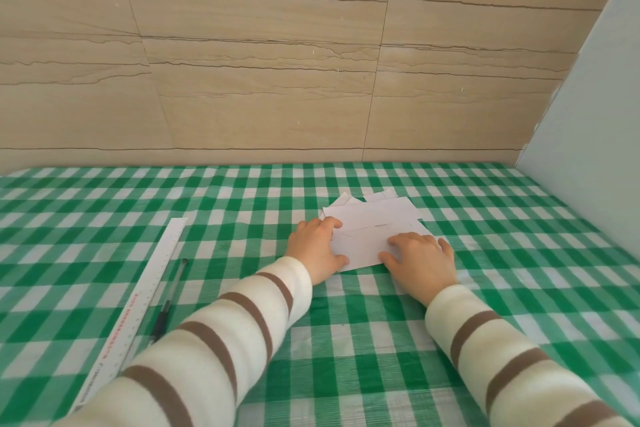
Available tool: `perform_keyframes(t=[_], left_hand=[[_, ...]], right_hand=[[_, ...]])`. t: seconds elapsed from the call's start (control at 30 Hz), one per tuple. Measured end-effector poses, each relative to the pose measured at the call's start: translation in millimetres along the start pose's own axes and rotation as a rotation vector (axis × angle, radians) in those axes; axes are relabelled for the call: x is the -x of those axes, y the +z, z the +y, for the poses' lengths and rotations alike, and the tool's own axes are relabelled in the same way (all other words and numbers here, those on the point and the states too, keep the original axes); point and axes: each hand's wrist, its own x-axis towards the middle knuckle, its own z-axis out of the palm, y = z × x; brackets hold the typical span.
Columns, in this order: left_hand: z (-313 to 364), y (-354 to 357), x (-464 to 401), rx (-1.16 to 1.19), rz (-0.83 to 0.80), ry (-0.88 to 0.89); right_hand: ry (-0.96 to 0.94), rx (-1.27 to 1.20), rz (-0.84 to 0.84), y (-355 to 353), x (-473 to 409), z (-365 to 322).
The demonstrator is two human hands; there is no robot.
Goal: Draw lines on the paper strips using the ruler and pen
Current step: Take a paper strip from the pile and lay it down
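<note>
A small stack of white paper strips [375,215] lies fanned out on the green checked tablecloth, right of the middle. The nearest strip [363,246] carries a faint line along its upper part. My left hand [317,248] holds that strip's left end, thumb at the near corner and fingers on top. My right hand [420,258] rests on its right end with fingers bent. A long white ruler [138,302] lies slantwise at the left. A black pen [168,302] lies just right of the ruler, parallel to it. Neither hand touches ruler or pen.
The green and white checked tablecloth [381,340] covers the whole table. A beige tiled wall [277,62] stands right behind the table's far edge. A pale blue panel [595,97] closes off the right side.
</note>
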Motion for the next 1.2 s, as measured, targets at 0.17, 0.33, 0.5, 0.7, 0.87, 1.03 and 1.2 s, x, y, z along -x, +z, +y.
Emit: perform_keyframes(t=[0.17, 0.33, 0.5, 0.7, 0.87, 1.03, 1.2], left_hand=[[1, -2, 0, 0.009, -0.033, -0.013], [1, -4, -2, -0.005, -0.064, -0.068], [0, -5, -3, 0.003, -0.075, -0.088], [3, -3, -5, 0.071, -0.109, -0.09], [6, -4, -3, 0.092, -0.091, -0.086], [8, -7, -1, 0.154, -0.061, -0.081], [7, -12, 5, 0.253, -0.014, -0.05]], right_hand=[[-0.005, 0.004, 0.001, -5, 4, -4], [-0.006, 0.008, -0.002, -7, 7, -5], [-0.006, -0.005, 0.001, -8, 7, -6], [-0.008, -0.007, -0.004, -8, 6, -7], [-0.009, -0.031, -0.003, -8, 6, -6], [-0.007, -0.043, 0.015, -9, 7, -5], [-0.05, -0.096, 0.093, -11, 9, -8]])
